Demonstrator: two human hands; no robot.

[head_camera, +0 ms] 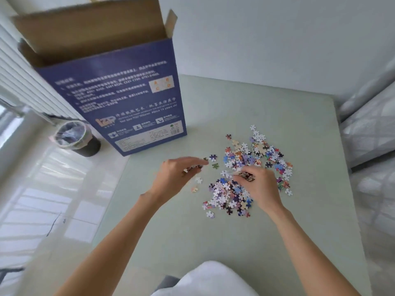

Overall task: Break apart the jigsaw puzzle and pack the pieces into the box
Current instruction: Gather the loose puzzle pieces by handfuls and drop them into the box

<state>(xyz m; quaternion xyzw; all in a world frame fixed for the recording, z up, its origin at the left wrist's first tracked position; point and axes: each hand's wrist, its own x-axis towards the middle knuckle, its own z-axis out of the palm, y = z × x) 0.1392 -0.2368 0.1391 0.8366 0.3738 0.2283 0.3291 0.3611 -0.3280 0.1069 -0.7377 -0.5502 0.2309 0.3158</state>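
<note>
Loose jigsaw pieces (254, 159) lie in a scattered heap on the pale green table (213, 242), with a second cluster (226, 195) closer to me. A tall blue puzzle box (119, 99) stands upright at the table's far left corner, its top flaps open and its brown inside showing. My left hand (177, 174) hovers left of the heap with its fingers curled around a few pieces. My right hand (258, 186) rests over the near cluster and pinches a small bunch of dark pieces between thumb and fingers. Single pieces (213, 161) lie between my hands.
A lined waste bin (74, 137) stands on the shiny floor left of the table, beside a white radiator (27, 86). Grey-white bedding (372, 129) lies past the table's right edge. A white cloth (209, 278) covers my lap at the bottom.
</note>
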